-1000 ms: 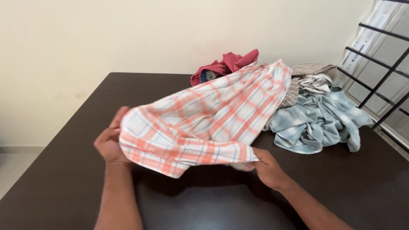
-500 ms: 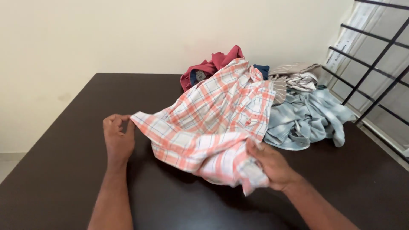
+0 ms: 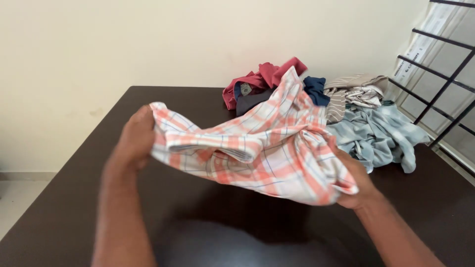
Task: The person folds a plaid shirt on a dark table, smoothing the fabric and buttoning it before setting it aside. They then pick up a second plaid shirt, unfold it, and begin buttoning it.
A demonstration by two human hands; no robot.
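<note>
Gripping from both ends, my left hand (image 3: 134, 141) and right hand (image 3: 357, 184) pinch the orange plaid shirt (image 3: 257, 148), which sags between them, lifted over the dark table (image 3: 74, 198), near the clothes pile (image 3: 366, 118)

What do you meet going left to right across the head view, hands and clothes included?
left hand → orange plaid shirt held up between both hands → right hand → light blue garment lying on the dark table.
</note>
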